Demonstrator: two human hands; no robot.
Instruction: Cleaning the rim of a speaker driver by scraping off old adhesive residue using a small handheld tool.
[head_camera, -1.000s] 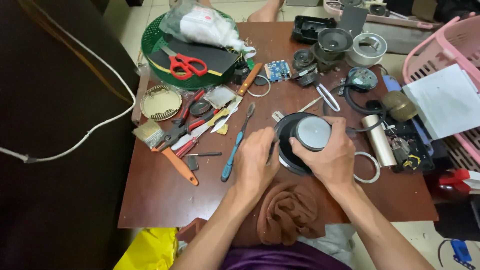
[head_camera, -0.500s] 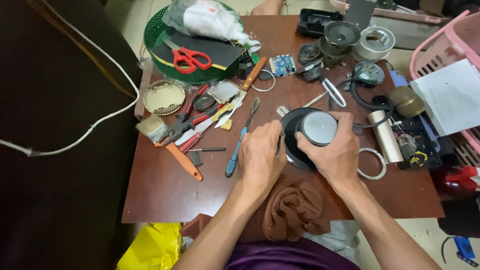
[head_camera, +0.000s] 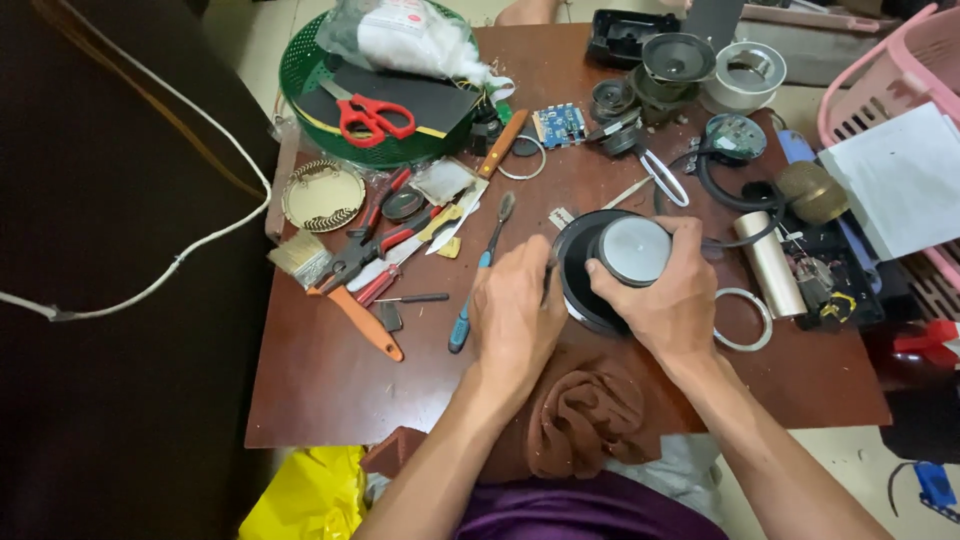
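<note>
Gripping the round speaker driver (head_camera: 612, 268) with my right hand (head_camera: 668, 300), I am curling the fingers over its grey magnet cap, thumb pressed against the cap's side. I am closing my left hand (head_camera: 515, 318) loosely against the driver's black left rim; whether it is pinching a thin tool there, I cannot tell. I am keeping the driver near the table's (head_camera: 330, 395) front edge, just behind the brown cloth (head_camera: 585, 420).

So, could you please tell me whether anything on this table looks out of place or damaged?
Nothing looks damaged. The table is cluttered: tools and loose parts lie scattered, and a brown cloth hangs over the near edge by the speaker.
</note>
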